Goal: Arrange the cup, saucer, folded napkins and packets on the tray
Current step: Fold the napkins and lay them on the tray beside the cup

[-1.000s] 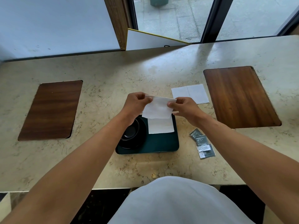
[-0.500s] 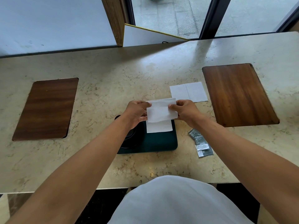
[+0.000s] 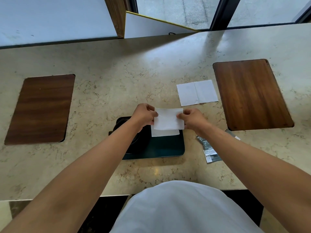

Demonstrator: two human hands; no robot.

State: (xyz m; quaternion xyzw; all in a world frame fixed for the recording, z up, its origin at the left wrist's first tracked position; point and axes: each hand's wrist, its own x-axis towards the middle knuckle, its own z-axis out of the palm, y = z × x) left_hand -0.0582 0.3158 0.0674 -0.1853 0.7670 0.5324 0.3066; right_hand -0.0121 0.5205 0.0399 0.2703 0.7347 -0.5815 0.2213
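Grip: left hand [image 3: 144, 115], right hand [image 3: 191, 119] pinch folded napkin [image 3: 168, 118] above tray [image 3: 168, 147].

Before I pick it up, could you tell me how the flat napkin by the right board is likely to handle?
The napkin looks like thin creased paper, so it is probably floppy and very light. Lying flat on the smooth counter, it may slide when pushed and could be fiddly to lift by an edge.
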